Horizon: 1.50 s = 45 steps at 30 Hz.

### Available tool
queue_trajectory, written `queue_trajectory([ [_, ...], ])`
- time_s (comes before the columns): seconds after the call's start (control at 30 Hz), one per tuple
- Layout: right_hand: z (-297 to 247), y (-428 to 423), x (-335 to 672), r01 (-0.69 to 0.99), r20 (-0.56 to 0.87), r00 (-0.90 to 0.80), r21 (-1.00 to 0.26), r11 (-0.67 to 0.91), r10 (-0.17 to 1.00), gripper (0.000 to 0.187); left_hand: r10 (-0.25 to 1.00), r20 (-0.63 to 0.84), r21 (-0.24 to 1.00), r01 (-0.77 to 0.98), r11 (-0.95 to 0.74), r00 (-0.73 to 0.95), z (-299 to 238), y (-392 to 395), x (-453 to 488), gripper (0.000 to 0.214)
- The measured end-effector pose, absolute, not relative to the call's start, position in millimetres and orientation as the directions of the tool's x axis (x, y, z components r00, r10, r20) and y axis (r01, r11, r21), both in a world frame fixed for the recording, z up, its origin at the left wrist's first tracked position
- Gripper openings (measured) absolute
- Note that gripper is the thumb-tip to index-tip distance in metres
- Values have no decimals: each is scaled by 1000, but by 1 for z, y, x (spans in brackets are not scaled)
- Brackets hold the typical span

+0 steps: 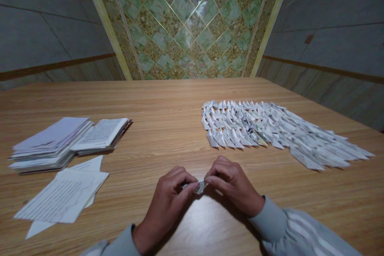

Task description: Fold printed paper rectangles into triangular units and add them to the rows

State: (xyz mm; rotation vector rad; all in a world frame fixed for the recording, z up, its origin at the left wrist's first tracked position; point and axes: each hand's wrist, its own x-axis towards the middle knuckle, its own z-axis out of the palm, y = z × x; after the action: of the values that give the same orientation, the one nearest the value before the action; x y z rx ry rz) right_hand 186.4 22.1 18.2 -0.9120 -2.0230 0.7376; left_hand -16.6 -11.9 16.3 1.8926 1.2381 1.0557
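A small folded piece of printed paper (200,187) is pinched between my two hands, just above the near middle of the table. My left hand (172,198) grips its left end between thumb and fingers, which cover much of it. On the other side, the thumb and fingertips of my right hand (232,184) close on its right edge. Beyond my right hand lie rows of folded paper boats (231,138), pointed and packed close together. Loose printed sheets (64,196) rest to the left of my left hand, overlapping at angles.
On the wooden table (162,128), a thick stack of paper (51,140) stands at the left. A smaller stack of printed pages (102,134) leans against its right side. A tiled wall (192,28) rises behind the table's far edge.
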Motion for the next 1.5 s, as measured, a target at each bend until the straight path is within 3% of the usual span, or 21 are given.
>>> queue_trajectory([
  [0.17, 17, 26, 193, 330, 378, -373, -800, 501, 848, 23, 966, 152, 920, 326, -216, 210, 14, -6, -21, 19],
  [0.4, 19, 25, 195, 343, 369, -365, -800, 491, 855, 21, 960, 220, 897, 352, -269, 172, 15, -6, -24, 23],
  [0.57, 19, 23, 193, 347, 403, -334, -788, 508, 852, 22, 985, 153, 950, 265, -168, 75, 12, -6, -24, 18],
  [0.67, 19, 23, 192, 322, 415, -382, -778, 540, 826, 21, 996, 79, 980, 179, -83, 32, 13, -5, -21, 30],
  [0.87, 21, 22, 191, 255, 432, -465, -770, 585, 772, 14, 917, -78, 996, -7, 88, 391, 16, -9, -13, 38],
  [0.97, 21, 21, 190, 256, 414, -469, -782, 569, 780, 11, 863, -108, 981, -86, 172, 493, 15, -11, -9, 38],
  [1.13, 18, 18, 188, 280, 335, -329, -858, 430, 883, 14, 908, -91, 977, -141, 161, 409, 11, -11, -8, 36],
  [1.2, 17, 15, 186, 255, 293, -274, -896, 362, 916, 7, 934, -114, 973, -152, 175, 340, 10, -11, -7, 37],
  [1.33, 17, 9, 179, 242, 243, -320, -914, 327, 916, 10, 965, -118, 980, -127, 151, 233, 11, -12, -6, 35],
  [1.5, 18, 5, 173, 301, 254, -331, -884, 357, 909, 3, 971, -28, 997, -58, 42, 236, 15, -13, -5, 27],
])
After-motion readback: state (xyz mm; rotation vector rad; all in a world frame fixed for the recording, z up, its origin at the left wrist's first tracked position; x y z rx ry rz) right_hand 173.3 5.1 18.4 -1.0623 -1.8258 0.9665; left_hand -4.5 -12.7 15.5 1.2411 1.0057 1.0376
